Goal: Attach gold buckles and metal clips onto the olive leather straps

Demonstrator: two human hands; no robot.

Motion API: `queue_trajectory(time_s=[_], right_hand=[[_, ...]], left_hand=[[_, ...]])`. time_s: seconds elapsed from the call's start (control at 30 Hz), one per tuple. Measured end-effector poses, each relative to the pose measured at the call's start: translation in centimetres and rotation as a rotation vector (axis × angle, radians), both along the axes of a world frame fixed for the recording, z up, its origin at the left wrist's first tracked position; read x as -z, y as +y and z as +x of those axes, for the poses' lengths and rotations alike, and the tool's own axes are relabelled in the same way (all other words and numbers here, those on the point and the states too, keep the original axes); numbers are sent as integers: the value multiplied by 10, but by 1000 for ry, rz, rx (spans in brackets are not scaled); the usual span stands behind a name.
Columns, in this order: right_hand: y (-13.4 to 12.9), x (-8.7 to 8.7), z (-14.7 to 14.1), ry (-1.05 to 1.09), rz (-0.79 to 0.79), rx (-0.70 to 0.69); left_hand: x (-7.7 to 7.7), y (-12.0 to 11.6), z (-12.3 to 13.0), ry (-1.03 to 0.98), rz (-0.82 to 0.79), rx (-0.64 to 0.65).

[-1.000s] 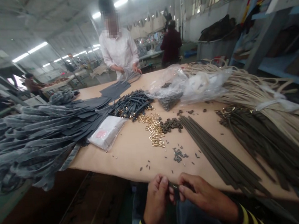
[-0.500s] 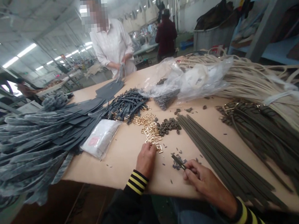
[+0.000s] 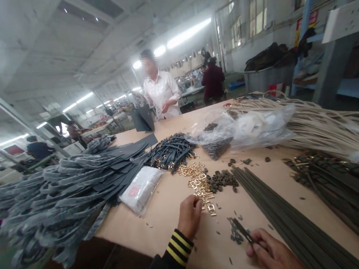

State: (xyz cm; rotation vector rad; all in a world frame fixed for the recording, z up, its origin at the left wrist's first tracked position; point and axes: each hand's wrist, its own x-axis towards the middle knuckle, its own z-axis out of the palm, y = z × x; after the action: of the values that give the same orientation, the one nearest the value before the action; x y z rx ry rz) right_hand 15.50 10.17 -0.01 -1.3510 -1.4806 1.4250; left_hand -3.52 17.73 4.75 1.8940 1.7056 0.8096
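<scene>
My left hand (image 3: 190,214) is at the near end of a loose pile of gold-coloured rectangular buckles (image 3: 199,184). Its fingers are curled together, and whatever they pinch is hidden. Between the fingers of my right hand (image 3: 271,249) is a slim dark tool that looks like a pair of thread snips (image 3: 243,230), its tip pointing up and left. Small dark scraps (image 3: 235,234) lie scattered beside that tip. Dark olive strap loops (image 3: 223,181) are heaped right of the buckles. Long olive straps (image 3: 275,205) run in a bundle past my right hand.
Grey-blue straps and panels (image 3: 74,180) cover the left side. A plastic-wrapped white packet (image 3: 142,189) lies near short blue straps (image 3: 171,149). Clear plastic bags (image 3: 256,128) and cream cords (image 3: 327,118) fill the far right. Across the table, a co-worker (image 3: 163,92) handles a dark panel.
The view has tilted up, so the table sits lower. My left hand stays by the buckles and my right hand keeps the snips. Across the table, the co-worker has lifted a dark panel.
</scene>
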Motion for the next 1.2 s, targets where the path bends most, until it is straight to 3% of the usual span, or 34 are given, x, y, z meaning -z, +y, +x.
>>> queue_trajectory(time_s=[0.17,0.33,0.5,0.77,0.93,1.2], right_hand=[[-14,-28,0,36,-8,-70],[-33,-28,-13,131,-76,-123],[-45,-28,-20,58,-22,-166],[-49,-35,-23,-106,64,-191],[-56,-31,-23,-61,82,-204],[-61,-28,-25,-11,103,-196]], left_hand=[[-16,-65,18,-827,-523,-81],[-7,-112,22,-1122,-712,-184],[2,-130,23,-1184,-729,-204],[5,-146,22,-1240,-732,-110],[4,-155,20,-1248,-738,-114],[8,-163,25,-1183,-581,-110]])
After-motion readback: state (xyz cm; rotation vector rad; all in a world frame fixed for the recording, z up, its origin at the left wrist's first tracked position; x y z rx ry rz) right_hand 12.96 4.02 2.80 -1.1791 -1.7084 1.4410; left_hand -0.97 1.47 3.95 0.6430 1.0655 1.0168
